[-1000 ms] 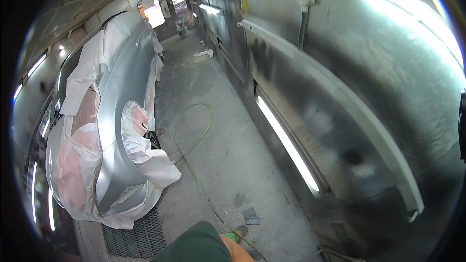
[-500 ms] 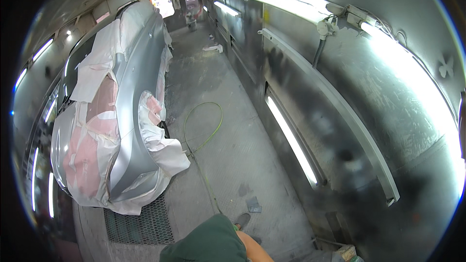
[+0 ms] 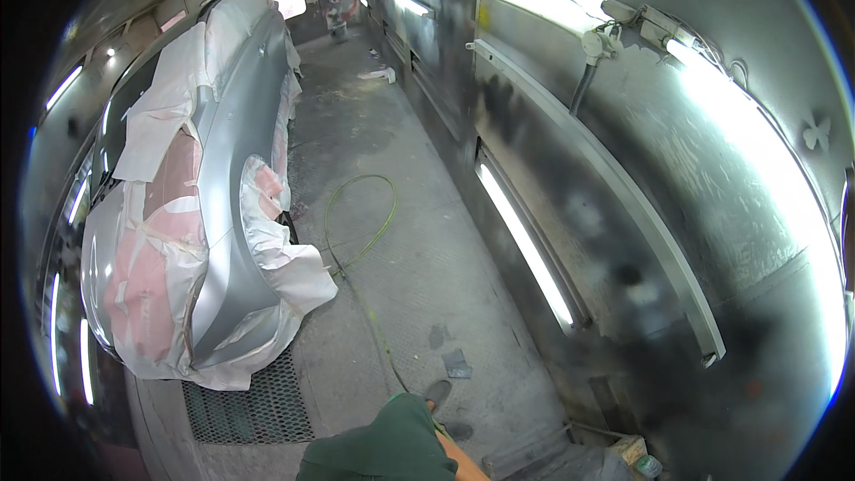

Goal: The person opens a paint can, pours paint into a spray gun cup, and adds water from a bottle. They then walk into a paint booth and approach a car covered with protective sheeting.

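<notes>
Neither of my hands shows; at the lower edge there is dark green clothing (image 3: 378,445) on my body and a strip of bare skin (image 3: 465,465), probably my arm. What my hands hold, if anything, is hidden. A thin yellow-green hose (image 3: 394,218) lies looped on the floor ahead and runs back toward me, passing out of sight behind the clothing. To the left stands a silver car (image 3: 218,240), its front end toward me. White and pink masking sheets (image 3: 141,298) cover much of it, and a loose white sheet (image 3: 298,274) hangs from its wheel arch.
A metal floor grate (image 3: 245,410) lies by the car's front. Along the right wall run a long rail (image 3: 614,178) and lit tubes (image 3: 525,245). A grey scrap (image 3: 457,363) lies near my shoe (image 3: 436,392). Several containers (image 3: 634,452) stand low at the right wall.
My view has shifted a little, so the car, hose and wall sit slightly further left and higher. More of the containers at the lower right shows. The hose loop keeps its shape.
</notes>
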A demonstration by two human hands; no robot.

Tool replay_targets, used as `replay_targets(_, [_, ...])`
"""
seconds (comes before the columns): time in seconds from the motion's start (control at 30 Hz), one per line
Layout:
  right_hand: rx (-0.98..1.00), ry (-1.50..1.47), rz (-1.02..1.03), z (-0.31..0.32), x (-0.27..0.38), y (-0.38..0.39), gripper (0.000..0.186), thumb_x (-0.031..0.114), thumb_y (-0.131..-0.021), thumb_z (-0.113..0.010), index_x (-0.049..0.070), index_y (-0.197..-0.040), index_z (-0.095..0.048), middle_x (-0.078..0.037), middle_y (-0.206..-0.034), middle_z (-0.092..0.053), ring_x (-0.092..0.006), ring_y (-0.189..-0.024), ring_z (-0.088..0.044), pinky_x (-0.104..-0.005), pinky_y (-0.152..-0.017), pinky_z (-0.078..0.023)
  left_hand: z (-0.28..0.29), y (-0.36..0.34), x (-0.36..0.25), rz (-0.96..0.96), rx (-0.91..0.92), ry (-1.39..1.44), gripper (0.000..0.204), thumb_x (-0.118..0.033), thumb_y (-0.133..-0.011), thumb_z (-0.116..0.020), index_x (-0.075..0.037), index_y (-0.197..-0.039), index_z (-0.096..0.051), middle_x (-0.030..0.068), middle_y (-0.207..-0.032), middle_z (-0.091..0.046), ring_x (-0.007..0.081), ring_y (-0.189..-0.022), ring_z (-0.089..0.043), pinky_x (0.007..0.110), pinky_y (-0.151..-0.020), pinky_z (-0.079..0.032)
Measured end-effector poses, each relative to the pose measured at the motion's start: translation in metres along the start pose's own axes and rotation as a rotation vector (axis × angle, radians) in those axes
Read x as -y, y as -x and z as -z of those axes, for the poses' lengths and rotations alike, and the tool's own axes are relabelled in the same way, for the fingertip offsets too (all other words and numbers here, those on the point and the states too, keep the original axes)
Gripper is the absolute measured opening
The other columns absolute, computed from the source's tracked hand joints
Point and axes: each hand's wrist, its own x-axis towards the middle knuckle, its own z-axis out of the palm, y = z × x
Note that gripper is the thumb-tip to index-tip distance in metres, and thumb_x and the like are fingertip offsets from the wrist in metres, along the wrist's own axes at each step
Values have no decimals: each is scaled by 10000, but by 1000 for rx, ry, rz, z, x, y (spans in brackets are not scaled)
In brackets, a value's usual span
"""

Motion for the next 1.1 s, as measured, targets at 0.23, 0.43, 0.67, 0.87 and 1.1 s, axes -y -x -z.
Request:
replay_targets(0.23, [-56,-59,58,-13,17,21,306,222,-926,-659,-67,-1025,-675,-138,-939,-707,-220,-750,-650,-346,-605,-531,19,28,-8,-2,109,70,467,-407,-1013,-441,29,-962,-604,156,-835,-635,234,-771,-548,401,-728,-448])
replay_targets(0.43, [-468,136,-55,-29,17,29,406,333,-969,-547,-44,-1088,-635,-134,-1018,-689,-214,-818,-668,-322,-579,-549,36,49,-10,-131,103,125,358,-331,-978,-487,6,-1017,-601,187,-939,-642,322,-884,-616,423,-765,-476])
replay_targets(0.67, [-621,236,-132,-26,39,22,388,247,-995,-548,-41,-1255,-562,-124,-985,-690,-125,-735,-655,-234,-450,-462,60,22,-54,453,305,194,418,-340,-1045,-390,19,-1163,-569,117,-846,-638,208,-714,-577,346,-705,-473])
replay_targets(0.87, [-721,288,-147,-20,45,40,370,249,-992,-557,-38,-1225,-578,-92,-948,-672,-122,-734,-642,-226,-454,-468,63,5,-56,526,334,389,333,-211,-1005,-542,2,-1259,-576,-13,-831,-614,43,-678,-464,221,-624,-397])
replay_targets(1.1, [-749,312,-107,-30,36,45,311,257,-988,-566,-37,-1073,-622,-82,-917,-669,-112,-709,-635,-223,-446,-454,79,7,-52,656,338,501,253,-181,-984,-582,-21,-1174,-632,-62,-793,-573,10,-643,-420,176,-586,-353])
